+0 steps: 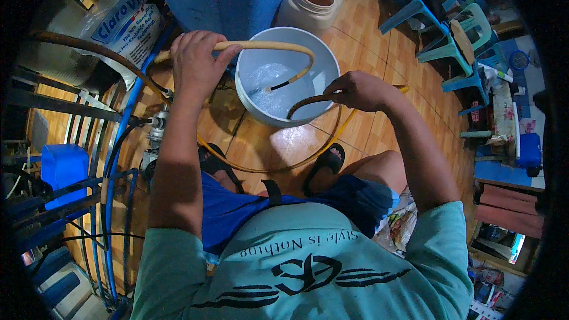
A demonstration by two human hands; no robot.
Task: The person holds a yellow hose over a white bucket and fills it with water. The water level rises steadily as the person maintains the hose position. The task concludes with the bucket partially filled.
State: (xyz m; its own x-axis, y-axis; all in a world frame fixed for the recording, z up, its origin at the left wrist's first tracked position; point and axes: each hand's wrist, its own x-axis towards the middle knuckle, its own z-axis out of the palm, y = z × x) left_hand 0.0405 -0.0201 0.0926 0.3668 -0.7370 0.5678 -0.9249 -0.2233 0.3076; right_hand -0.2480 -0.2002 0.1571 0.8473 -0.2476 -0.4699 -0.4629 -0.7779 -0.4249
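Note:
My left hand [195, 58] is closed around a thick beige hose [262, 45] at the upper left of the bucket. The hose curves over the bucket, and its narrower dark end [279, 85] points down at the bubbling water [266, 104]. A pale grey round bucket [328, 64] stands on the floor in front of me. Over its right rim, my right hand [360, 91] pinches a thinner brown hose [306, 100] whose end dips inside the bucket. The exact tip of that hose is hard to make out.
A yellow hose [266, 170] loops across the tiled floor between my feet. Behind the bucket stands a large wide-mouthed plastic jug [306, 15]. Metal racks with a blue pipe [129, 106] and a valve fitting [158, 126] are at left. Plastic chairs [444, 49] line the right.

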